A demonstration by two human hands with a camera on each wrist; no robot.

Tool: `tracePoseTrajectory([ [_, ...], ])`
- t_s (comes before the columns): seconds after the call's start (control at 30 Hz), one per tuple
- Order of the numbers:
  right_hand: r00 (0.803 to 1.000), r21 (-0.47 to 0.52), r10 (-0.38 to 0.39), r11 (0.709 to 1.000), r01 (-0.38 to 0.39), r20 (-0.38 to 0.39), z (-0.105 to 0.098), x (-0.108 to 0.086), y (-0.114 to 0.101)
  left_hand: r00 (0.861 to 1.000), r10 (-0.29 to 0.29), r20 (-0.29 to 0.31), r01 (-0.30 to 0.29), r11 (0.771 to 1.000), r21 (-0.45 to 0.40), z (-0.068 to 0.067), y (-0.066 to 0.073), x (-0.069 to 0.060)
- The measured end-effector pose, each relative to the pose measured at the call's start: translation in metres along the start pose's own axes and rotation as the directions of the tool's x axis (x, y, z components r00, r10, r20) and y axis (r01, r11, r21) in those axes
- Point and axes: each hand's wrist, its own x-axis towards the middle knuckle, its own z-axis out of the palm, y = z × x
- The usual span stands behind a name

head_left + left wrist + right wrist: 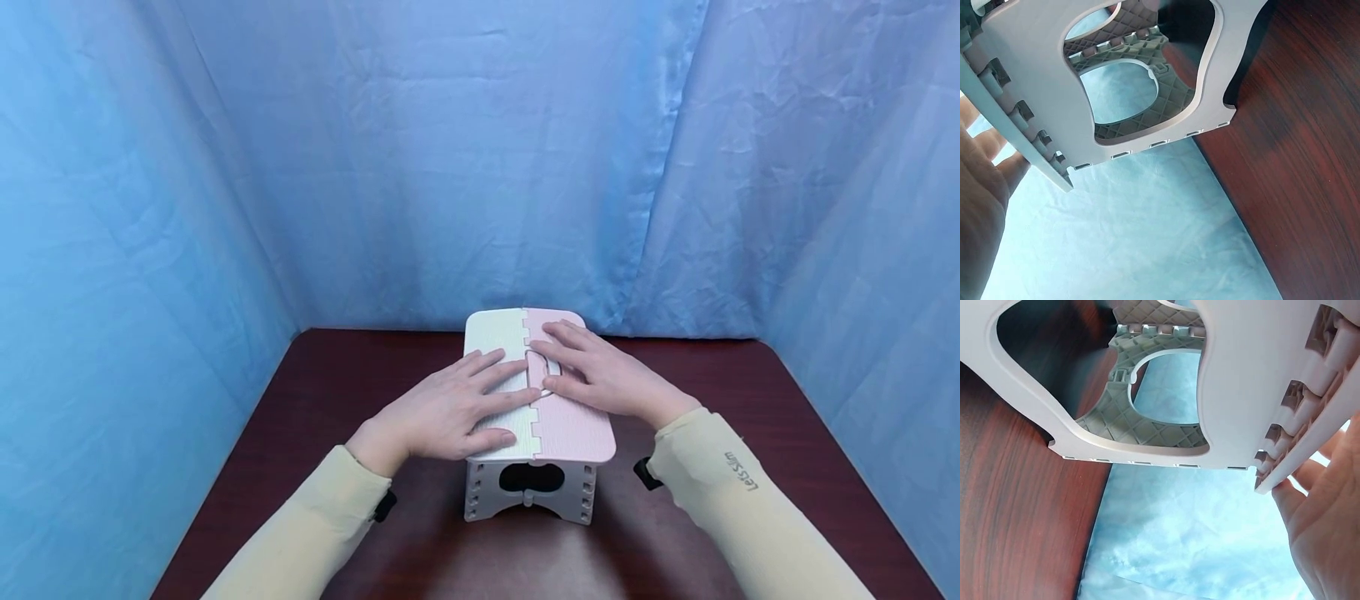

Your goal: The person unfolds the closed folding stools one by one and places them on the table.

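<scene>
A folding step stool [573, 433] stands unfolded on the dark red table, its top half white and half pink, with a handle slot in the middle. My left hand [450, 408] lies flat on the white half, fingers spread toward the centre seam. On the pink half rests my right hand [611, 375], its fingertips beside the handle slot. The left wrist view shows the stool's pale side leg [1035, 81] with a large cut-out, and the left hand [982, 187] at the top's edge. Similarly, the right hand [1329, 500] meets the top's edge in the right wrist view.
The wood-grained table [360, 375] extends around the stool on all sides. Light blue curtains [450, 167] hang behind it and along both sides. A dark band [385, 506] shows at the left wrist, and another dark piece [647, 473] at the right.
</scene>
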Motion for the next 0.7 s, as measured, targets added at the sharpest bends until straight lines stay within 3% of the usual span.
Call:
tracePoseTrajectory([
  [0.4, 1.000, -0.022, 0.002, 1.000, -0.002, 0.026, -0.0023, -0.0022, -0.0007, 1.000, -0.001, 0.003, 0.002, 1.000, -0.020, 0.0018, 0.0016, -0.0005],
  [0.7, 0.998, -0.043, 0.031, 0.999, -0.029, 0.049, -0.0059, -0.0046, 0.0024, 0.999, -0.031, 0.020, 0.033, 0.995, -0.089, 0.0017, -0.0030, 0.0010],
])
